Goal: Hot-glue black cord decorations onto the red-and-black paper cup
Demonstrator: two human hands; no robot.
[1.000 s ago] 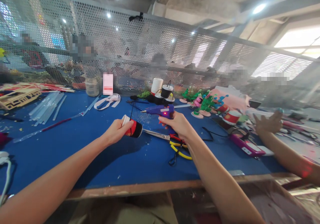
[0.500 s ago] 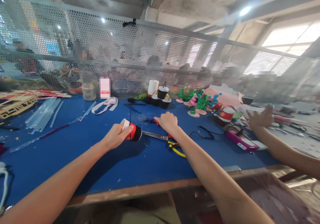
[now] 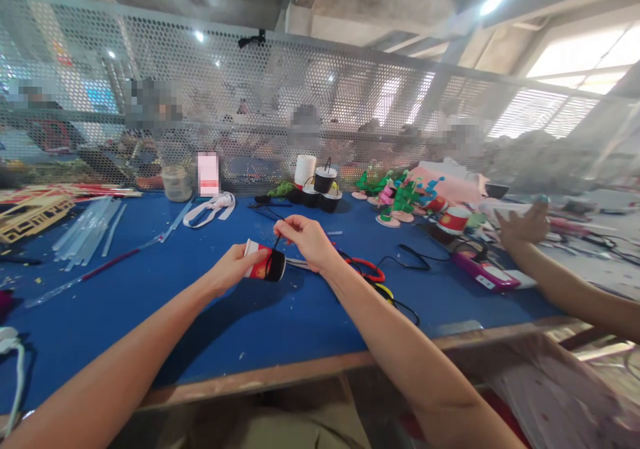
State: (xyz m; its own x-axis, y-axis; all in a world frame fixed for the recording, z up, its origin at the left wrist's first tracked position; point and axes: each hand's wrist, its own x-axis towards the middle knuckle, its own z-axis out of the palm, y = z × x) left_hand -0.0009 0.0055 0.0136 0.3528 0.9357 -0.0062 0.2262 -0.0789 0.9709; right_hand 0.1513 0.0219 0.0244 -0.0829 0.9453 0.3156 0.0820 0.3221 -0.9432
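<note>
My left hand (image 3: pixel 231 267) is closed round a small paper cup (image 3: pixel 264 263) wrapped in red and black, held on its side just above the blue table (image 3: pixel 150 302). My right hand (image 3: pixel 306 239) pinches a thin black string (image 3: pixel 276 242) that runs down to the cup's dark rim. Red- and yellow-handled tools (image 3: pixel 373 277) lie on the table just right of my right wrist. The glue gun is hidden behind my right hand.
Finished black cups and a white roll (image 3: pixel 316 183) stand at the back by the mesh screen (image 3: pixel 250 102). Clear glue sticks (image 3: pixel 87 225) lie at the left, green and pink craft pieces (image 3: pixel 400 202) at the right. Another person's hand (image 3: pixel 523 225) hovers near a purple device (image 3: pixel 483 275).
My right hand has let go of the purple glue gun, set it down, and moved left to pinch the black string at the cup. The cup has stayed in my left hand.
</note>
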